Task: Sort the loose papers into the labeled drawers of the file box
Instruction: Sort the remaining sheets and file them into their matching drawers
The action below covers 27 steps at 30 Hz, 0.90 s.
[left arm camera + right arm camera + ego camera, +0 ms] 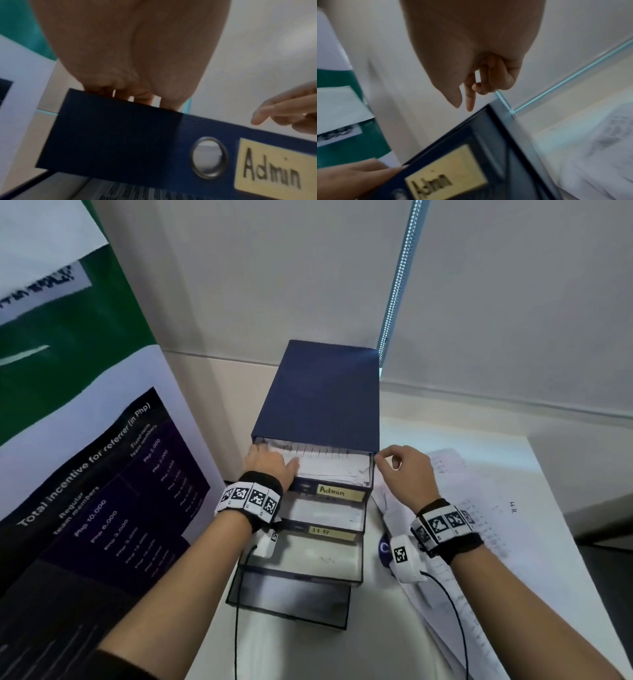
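A dark blue file box (pixel 322 392) stands on the white table with its drawers pulled out in steps. The top drawer, labelled Admin (pixel 339 491), is partly out and holds white papers (pixel 329 465). My left hand (pixel 274 462) lies on those papers at the drawer's left end, its fingers (pixel 137 94) reaching down behind the drawer front (pixel 120 135). My right hand (pixel 387 462) hovers at the box's front right corner. It holds nothing, with thumb and index finger (pixel 469 100) pointing down and the other fingers loosely curled. Loose papers (pixel 496 525) lie to the right.
Below Admin come the HR drawer (pixel 330 531), a third drawer (pixel 308 559) and a bottom drawer (pixel 291 601), each pulled out further. A tall printed banner (pixel 102 474) stands close on the left. A blue round object (pixel 385 549) peeks from under the papers. A blind chain (pixel 397 285) hangs behind.
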Available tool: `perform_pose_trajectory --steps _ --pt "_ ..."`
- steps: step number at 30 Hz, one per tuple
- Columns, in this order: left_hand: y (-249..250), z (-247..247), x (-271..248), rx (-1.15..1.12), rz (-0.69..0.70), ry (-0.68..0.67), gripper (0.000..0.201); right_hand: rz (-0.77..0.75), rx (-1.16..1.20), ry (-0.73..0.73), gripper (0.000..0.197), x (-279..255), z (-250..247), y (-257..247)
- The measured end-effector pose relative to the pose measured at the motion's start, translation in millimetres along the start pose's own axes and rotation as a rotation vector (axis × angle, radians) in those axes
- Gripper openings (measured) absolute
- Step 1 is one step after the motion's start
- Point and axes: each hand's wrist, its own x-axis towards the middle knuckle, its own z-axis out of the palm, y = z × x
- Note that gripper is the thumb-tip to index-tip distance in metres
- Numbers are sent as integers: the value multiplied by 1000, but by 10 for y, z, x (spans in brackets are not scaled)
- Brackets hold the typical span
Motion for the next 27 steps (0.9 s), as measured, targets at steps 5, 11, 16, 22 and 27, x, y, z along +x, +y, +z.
perform_pose_trajectory --steps 5,11,16,22,27 --pt "343 -162 -261 245 -55 160 53 295 -325 -401 42 -317 124 1383" --pt "1201 -253 -739 -458 620 252 21 168 -550 -816 65 -1319 360 2164" --pt "1944 435 -763 -520 862 -181 19 182 -316 -756 36 -1597 -57 2321" --pt "2454 1538 -555 -252 440 -464 47 942 -187 -231 84 -1644 -474 2934" --pt "2649 2154 -443 -246 269 -334 25 1089 131 -169 113 -1675 -272 3610"
